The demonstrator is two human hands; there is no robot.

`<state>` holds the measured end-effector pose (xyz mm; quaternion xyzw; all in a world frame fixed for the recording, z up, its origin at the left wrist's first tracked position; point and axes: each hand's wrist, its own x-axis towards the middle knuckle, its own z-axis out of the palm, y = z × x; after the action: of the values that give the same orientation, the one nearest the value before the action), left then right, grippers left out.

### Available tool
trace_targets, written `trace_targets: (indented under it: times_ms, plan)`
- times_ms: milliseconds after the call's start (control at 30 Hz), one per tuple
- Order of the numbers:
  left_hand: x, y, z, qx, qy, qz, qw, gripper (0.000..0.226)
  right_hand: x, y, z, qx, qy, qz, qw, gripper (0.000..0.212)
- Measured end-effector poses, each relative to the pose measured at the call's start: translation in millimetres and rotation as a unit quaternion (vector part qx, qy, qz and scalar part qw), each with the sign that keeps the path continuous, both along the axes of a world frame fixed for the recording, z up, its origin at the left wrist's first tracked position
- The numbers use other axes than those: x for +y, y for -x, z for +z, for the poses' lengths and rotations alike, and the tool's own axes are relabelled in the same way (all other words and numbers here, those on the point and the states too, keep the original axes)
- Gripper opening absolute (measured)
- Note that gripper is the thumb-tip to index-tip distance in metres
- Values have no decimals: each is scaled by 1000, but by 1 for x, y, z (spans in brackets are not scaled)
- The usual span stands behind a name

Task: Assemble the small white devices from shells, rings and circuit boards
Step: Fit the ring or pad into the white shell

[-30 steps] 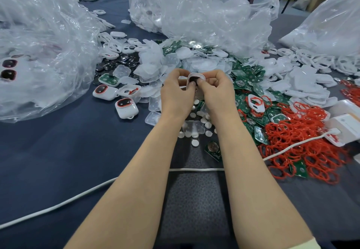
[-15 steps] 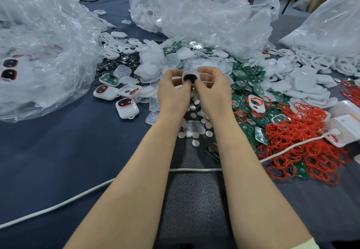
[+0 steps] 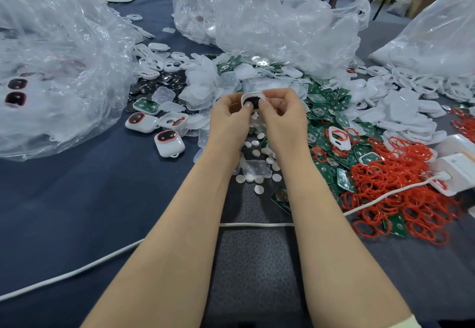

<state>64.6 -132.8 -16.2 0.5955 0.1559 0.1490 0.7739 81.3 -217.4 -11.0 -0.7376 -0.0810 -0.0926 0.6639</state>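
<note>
A small white shell (image 3: 252, 98) with a dark oval window is held above the table's middle. My left hand (image 3: 229, 119) and my right hand (image 3: 281, 115) both pinch it, thumbs pressing on the dark window. Green circuit boards (image 3: 325, 112) lie heaped to the right of my hands. Red rings (image 3: 401, 191) are piled further right. White shells (image 3: 401, 112) lie in a heap behind them. Two assembled white devices with red-rimmed windows (image 3: 169, 143) sit to the left.
Large clear plastic bags (image 3: 64, 70) fill the left, the back and the far right. Small white discs (image 3: 257, 158) and a clear tray lie under my hands. A white cable (image 3: 77, 271) runs across the dark blue table (image 3: 77, 199). A white box (image 3: 460, 166) stands at right.
Both hands have drifted slightly left and up with the shell. The shell's dark window now faces me more, with the thumbs pressed closer over it.
</note>
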Motion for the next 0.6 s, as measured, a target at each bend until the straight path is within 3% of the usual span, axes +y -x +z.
trace_targets:
  times_ms: [167,367,433,500,600]
  plan:
    - [-2,1,0,-22,-28,-11,999,11,0,-2,-1,13,-46,3,999,7]
    - [2,5,4,-52,140,-75,986,6,-4,-5,5,128,-235,74,961,8]
    - [3,6,5,-42,172,-84,981,6,-4,-4,4,103,-178,56,977,7]
    - [3,6,6,-31,192,-82,977,5,-4,-2,1,1,-13,6,1000,15]
    - [3,7,7,-30,222,-76,972,3,-1,2,-2,-118,121,-13,986,24]
